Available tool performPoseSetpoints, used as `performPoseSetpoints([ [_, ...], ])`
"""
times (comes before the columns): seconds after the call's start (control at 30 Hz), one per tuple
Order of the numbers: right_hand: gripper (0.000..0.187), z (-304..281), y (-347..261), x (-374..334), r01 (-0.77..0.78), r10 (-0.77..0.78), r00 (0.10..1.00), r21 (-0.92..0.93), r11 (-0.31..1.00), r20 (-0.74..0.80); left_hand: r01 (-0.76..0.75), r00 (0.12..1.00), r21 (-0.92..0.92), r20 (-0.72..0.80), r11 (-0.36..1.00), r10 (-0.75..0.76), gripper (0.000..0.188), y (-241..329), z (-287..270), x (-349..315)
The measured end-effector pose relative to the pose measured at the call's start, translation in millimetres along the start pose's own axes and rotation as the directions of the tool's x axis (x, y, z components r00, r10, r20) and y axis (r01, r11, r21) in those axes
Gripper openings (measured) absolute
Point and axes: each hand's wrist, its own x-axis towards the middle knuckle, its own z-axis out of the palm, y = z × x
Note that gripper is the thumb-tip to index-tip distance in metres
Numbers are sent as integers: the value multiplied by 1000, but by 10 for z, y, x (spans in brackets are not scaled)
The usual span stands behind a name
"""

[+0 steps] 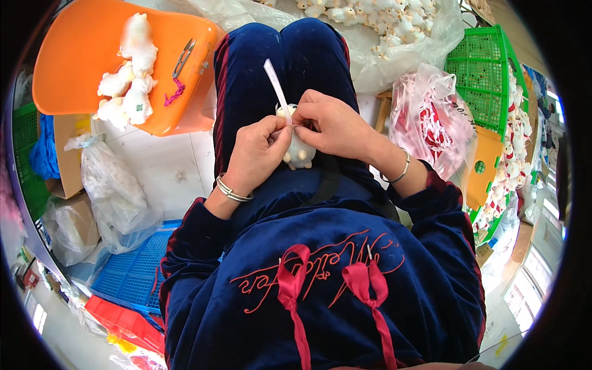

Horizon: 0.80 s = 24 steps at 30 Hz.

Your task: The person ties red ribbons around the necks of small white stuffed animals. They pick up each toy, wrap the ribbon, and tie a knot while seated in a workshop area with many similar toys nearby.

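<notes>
A small white plush toy [300, 154] rests on my lap between both hands. My left hand [256, 154] pinches it from the left side, fingers closed near its top. Over the toy's upper right lies my right hand [330, 123], with its fingertips meeting the left hand's. A narrow white ribbon strip [275, 86] sticks up and to the left from where the fingers meet. Both wrists wear metal bracelets.
An orange plastic stool [80, 68] on my left carries several white plush toys [132, 80], small scissors [184, 57] and a pink ribbon scrap. A clear bag of white toys [376, 24] lies ahead. Green baskets [484, 74] stand right, a blue crate [132, 271] lower left.
</notes>
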Motion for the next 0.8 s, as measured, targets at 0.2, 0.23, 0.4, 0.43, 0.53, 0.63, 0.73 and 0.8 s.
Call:
performPoseSetpoints([
  [0.2,19,85,11,17,-98,132,989,360,928,-71,-9,1000,-4,20,1000,9,14,-21,-14,10],
  [0.23,19,95,18,33,-129,161,986,406,905,-44,-7,1000,-1,29,1000,7,13,-5,-18,15],
  [0.4,16,122,55,84,-175,207,978,613,770,19,43,997,41,59,998,-46,15,68,-70,34],
  [0.43,15,128,36,58,-141,181,984,619,772,-1,59,996,50,68,997,-62,15,77,-86,39],
  [0.53,10,119,6,-47,-2,37,998,529,849,-57,88,989,-19,122,996,-85,18,-68,-122,76],
  [0.63,7,106,92,-132,155,-156,988,276,949,-21,72,971,-66,235,995,-55,19,-43,-199,140],
  [0.73,8,154,140,-180,270,-268,963,98,958,-37,141,947,-28,296,990,-127,21,3,-240,190],
  [0.8,11,150,127,-203,234,-232,972,100,967,-30,193,913,30,361,981,-191,21,77,-312,208],
])
